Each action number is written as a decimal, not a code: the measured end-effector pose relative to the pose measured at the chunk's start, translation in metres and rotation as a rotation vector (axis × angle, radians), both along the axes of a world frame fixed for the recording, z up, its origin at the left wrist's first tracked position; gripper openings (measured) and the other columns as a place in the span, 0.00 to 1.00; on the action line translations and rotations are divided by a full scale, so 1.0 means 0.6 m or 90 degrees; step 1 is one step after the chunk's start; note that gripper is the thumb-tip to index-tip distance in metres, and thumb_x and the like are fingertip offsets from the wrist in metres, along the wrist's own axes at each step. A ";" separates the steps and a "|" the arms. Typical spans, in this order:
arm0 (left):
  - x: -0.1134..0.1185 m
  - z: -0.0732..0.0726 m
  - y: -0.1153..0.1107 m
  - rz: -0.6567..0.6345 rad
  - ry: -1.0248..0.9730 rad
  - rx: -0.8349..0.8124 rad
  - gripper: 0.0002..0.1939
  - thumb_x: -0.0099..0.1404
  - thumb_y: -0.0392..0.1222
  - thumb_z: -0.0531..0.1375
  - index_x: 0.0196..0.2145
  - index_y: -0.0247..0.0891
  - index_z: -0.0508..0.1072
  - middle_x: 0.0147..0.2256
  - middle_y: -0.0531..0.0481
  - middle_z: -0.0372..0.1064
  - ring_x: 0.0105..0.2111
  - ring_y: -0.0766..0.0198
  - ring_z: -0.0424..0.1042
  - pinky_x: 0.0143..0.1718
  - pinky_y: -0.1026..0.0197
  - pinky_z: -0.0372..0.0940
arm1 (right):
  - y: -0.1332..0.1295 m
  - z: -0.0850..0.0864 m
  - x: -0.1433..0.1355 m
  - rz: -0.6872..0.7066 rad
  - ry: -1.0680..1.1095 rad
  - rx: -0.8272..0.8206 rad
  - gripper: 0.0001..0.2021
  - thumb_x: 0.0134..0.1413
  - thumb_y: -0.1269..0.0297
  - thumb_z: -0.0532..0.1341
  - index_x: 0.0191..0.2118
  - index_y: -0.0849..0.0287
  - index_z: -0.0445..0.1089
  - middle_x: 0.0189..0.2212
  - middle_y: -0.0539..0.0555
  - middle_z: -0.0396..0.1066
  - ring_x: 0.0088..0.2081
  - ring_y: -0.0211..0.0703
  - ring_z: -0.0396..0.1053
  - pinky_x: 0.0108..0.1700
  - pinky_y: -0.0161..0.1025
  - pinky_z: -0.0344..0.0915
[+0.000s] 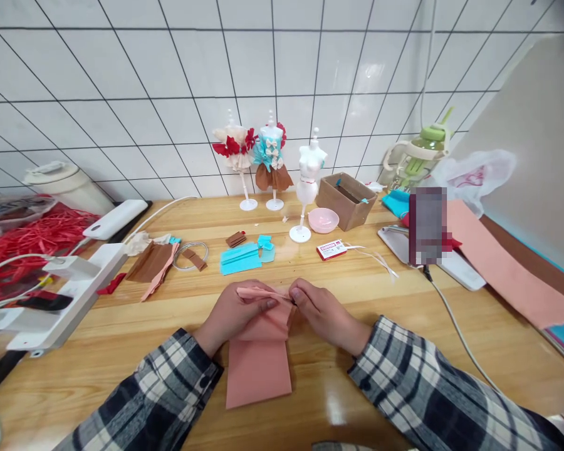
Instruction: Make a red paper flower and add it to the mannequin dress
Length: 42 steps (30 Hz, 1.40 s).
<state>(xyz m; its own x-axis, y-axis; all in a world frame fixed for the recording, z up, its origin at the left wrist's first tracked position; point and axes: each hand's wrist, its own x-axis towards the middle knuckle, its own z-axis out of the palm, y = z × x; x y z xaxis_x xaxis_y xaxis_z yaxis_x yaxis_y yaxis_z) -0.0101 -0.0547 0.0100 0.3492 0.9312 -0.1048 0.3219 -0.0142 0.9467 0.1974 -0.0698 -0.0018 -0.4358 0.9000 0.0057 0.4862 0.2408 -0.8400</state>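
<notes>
A strip of pink crepe paper (259, 369) lies toward me on the wooden table, its far end lifted and folded into narrow pleats. My left hand (235, 313) is closed on the pleated end, thumb on top. At the right end of the folds, my right hand (322, 313) pinches the paper's edge between thumb and fingers. Something small and dark shows at those fingertips, too small to name. Just beyond my hands lie folded blue paper (240, 257) and a red-and-white small box (331, 250).
Two dressed mini mannequins (242, 156) and a bare one (308, 175) stand at the back, near a cardboard box (346, 199) and a pink bowl (323, 220). A power strip (82, 294) is at left. A phone on a stand (427, 225) and a pink paper roll-out (502, 263) occupy the right.
</notes>
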 end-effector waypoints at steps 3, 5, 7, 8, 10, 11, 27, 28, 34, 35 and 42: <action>-0.002 -0.002 0.004 0.018 -0.002 0.025 0.11 0.54 0.47 0.65 0.30 0.36 0.78 0.33 0.46 0.76 0.36 0.57 0.73 0.39 0.60 0.66 | 0.002 -0.004 -0.002 -0.028 0.042 -0.020 0.16 0.66 0.53 0.41 0.32 0.55 0.57 0.24 0.47 0.61 0.28 0.38 0.60 0.31 0.35 0.54; -0.005 -0.002 0.007 0.022 -0.004 0.038 0.11 0.54 0.47 0.65 0.30 0.36 0.78 0.33 0.46 0.76 0.35 0.58 0.73 0.38 0.60 0.66 | 0.003 -0.006 -0.003 -0.035 0.064 -0.030 0.17 0.66 0.53 0.41 0.31 0.56 0.57 0.23 0.47 0.60 0.27 0.37 0.60 0.32 0.35 0.54; -0.008 -0.003 0.010 0.007 -0.005 0.044 0.11 0.55 0.47 0.64 0.31 0.36 0.78 0.33 0.46 0.75 0.35 0.58 0.73 0.37 0.60 0.66 | 0.006 -0.007 -0.003 -0.032 0.083 -0.029 0.18 0.65 0.51 0.41 0.31 0.56 0.57 0.24 0.47 0.60 0.28 0.37 0.59 0.32 0.35 0.54; -0.010 -0.003 0.013 -0.004 -0.007 0.045 0.11 0.56 0.47 0.63 0.31 0.36 0.78 0.33 0.46 0.75 0.35 0.58 0.73 0.38 0.60 0.66 | 0.007 -0.008 -0.003 -0.030 0.092 -0.025 0.19 0.65 0.51 0.41 0.31 0.56 0.57 0.24 0.46 0.59 0.28 0.37 0.59 0.32 0.34 0.55; -0.012 -0.004 0.018 -0.021 -0.012 0.051 0.10 0.57 0.47 0.63 0.31 0.37 0.78 0.34 0.46 0.75 0.36 0.58 0.73 0.39 0.60 0.66 | 0.012 -0.009 -0.003 -0.022 0.109 -0.027 0.20 0.65 0.49 0.41 0.31 0.57 0.57 0.23 0.46 0.59 0.27 0.36 0.58 0.32 0.34 0.55; -0.014 -0.005 0.021 -0.029 -0.012 0.053 0.10 0.57 0.46 0.63 0.31 0.37 0.78 0.35 0.47 0.76 0.36 0.58 0.73 0.40 0.60 0.66 | 0.015 -0.009 -0.004 -0.015 0.118 -0.035 0.20 0.65 0.48 0.41 0.31 0.57 0.58 0.23 0.46 0.59 0.26 0.36 0.58 0.31 0.34 0.55; -0.009 -0.008 0.023 -0.045 -0.039 0.033 0.07 0.56 0.43 0.64 0.29 0.36 0.78 0.32 0.47 0.74 0.34 0.60 0.72 0.39 0.60 0.66 | 0.017 -0.014 -0.003 0.019 0.089 -0.044 0.19 0.66 0.51 0.41 0.30 0.56 0.58 0.19 0.45 0.60 0.24 0.34 0.59 0.29 0.33 0.53; -0.010 -0.011 0.024 -0.046 -0.041 0.042 0.06 0.56 0.42 0.64 0.29 0.36 0.78 0.32 0.48 0.74 0.34 0.61 0.72 0.39 0.61 0.66 | 0.016 -0.013 -0.003 0.019 0.087 -0.038 0.19 0.66 0.51 0.42 0.31 0.56 0.58 0.19 0.45 0.60 0.24 0.34 0.59 0.29 0.33 0.53; -0.016 -0.019 0.026 -0.055 -0.041 0.073 0.06 0.56 0.41 0.65 0.31 0.37 0.78 0.32 0.48 0.72 0.35 0.61 0.71 0.40 0.61 0.65 | 0.011 -0.013 -0.008 0.015 0.097 -0.036 0.18 0.66 0.52 0.42 0.30 0.56 0.57 0.19 0.45 0.59 0.23 0.35 0.59 0.29 0.33 0.53; -0.016 -0.019 0.026 -0.056 -0.036 0.072 0.06 0.56 0.41 0.65 0.31 0.37 0.78 0.32 0.48 0.72 0.35 0.61 0.71 0.40 0.61 0.65 | 0.010 -0.013 -0.009 0.015 0.096 -0.033 0.18 0.66 0.52 0.42 0.30 0.56 0.57 0.19 0.45 0.59 0.24 0.35 0.59 0.29 0.33 0.52; -0.014 -0.014 0.024 -0.085 -0.035 0.047 0.07 0.57 0.41 0.64 0.32 0.37 0.79 0.32 0.47 0.73 0.36 0.59 0.71 0.42 0.59 0.65 | 0.002 -0.011 -0.012 0.013 0.130 -0.078 0.19 0.65 0.50 0.42 0.30 0.56 0.58 0.20 0.45 0.58 0.24 0.34 0.57 0.29 0.32 0.53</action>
